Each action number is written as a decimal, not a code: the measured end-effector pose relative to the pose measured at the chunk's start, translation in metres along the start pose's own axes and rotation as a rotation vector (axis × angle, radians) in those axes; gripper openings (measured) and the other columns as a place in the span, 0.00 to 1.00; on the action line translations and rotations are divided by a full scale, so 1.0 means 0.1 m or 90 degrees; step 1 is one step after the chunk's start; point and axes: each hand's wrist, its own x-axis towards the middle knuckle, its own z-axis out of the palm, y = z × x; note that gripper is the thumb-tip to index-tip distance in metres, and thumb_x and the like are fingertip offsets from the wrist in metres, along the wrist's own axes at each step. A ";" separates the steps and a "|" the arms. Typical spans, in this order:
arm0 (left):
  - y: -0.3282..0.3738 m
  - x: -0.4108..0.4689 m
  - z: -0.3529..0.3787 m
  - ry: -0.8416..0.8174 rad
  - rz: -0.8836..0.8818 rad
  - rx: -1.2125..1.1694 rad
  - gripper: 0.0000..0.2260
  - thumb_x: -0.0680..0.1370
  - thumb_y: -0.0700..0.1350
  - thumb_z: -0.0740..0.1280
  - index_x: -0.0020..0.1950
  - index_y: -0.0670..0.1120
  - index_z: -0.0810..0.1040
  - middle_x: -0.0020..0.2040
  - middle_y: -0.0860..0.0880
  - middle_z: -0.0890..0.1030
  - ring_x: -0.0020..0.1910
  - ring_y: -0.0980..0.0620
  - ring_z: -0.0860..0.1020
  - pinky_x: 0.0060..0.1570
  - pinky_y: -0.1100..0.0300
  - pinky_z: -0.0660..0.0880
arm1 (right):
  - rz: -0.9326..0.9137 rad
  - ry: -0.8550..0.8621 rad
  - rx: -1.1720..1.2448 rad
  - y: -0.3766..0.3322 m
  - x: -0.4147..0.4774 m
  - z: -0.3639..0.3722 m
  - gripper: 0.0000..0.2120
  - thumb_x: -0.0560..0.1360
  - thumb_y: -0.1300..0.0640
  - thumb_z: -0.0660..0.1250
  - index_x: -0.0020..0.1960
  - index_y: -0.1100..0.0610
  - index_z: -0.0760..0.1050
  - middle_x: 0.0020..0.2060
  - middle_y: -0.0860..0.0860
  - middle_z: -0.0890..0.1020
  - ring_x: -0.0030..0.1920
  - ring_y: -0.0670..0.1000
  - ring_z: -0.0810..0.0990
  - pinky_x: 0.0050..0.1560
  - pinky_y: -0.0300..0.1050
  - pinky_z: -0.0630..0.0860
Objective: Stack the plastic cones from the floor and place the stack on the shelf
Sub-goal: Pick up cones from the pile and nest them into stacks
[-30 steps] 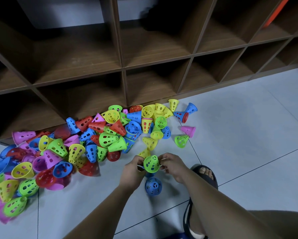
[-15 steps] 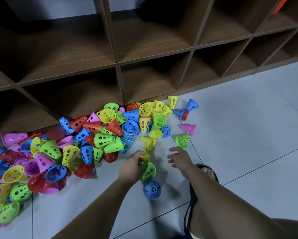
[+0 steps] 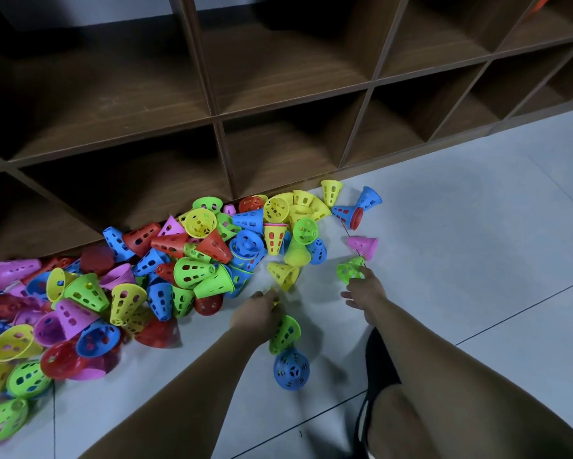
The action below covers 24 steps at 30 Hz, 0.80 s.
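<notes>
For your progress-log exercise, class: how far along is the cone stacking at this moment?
Done: little; the left hand grips a short stack, green and blue. In hand: the right hand reaches a loose green cone. Left: the big pile on the floor, and the shelf shows no cones.

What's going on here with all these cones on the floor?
A person is gathering plastic cones from a big mixed-colour pile on the tiled floor in front of a wooden shelf. The left hand holds a green cone with a blue cone at its lower end. The right hand reaches, fingers straight, to a loose green cone. No cones show on the shelf.
</notes>
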 end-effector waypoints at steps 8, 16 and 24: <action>-0.17 -0.16 -0.20 0.065 -0.049 -0.038 0.07 0.85 0.49 0.62 0.56 0.47 0.76 0.42 0.47 0.79 0.45 0.40 0.81 0.38 0.52 0.70 | -0.054 0.126 -0.039 0.09 -0.15 0.00 0.14 0.78 0.58 0.61 0.58 0.49 0.81 0.46 0.51 0.86 0.44 0.56 0.89 0.51 0.56 0.84; -0.28 -0.63 -0.31 0.193 -0.123 -0.188 0.08 0.81 0.40 0.66 0.43 0.49 0.76 0.37 0.51 0.78 0.36 0.47 0.76 0.36 0.55 0.67 | -0.057 0.022 0.064 0.15 -0.48 0.06 0.07 0.80 0.64 0.67 0.57 0.56 0.75 0.46 0.56 0.83 0.37 0.52 0.82 0.35 0.44 0.71; -0.24 -0.99 -0.52 0.165 -0.144 -0.344 0.03 0.84 0.46 0.66 0.52 0.53 0.77 0.44 0.54 0.85 0.37 0.57 0.84 0.39 0.55 0.78 | 0.001 -0.209 0.125 0.08 -0.92 0.25 0.10 0.78 0.64 0.74 0.58 0.63 0.81 0.41 0.55 0.85 0.37 0.49 0.79 0.37 0.40 0.72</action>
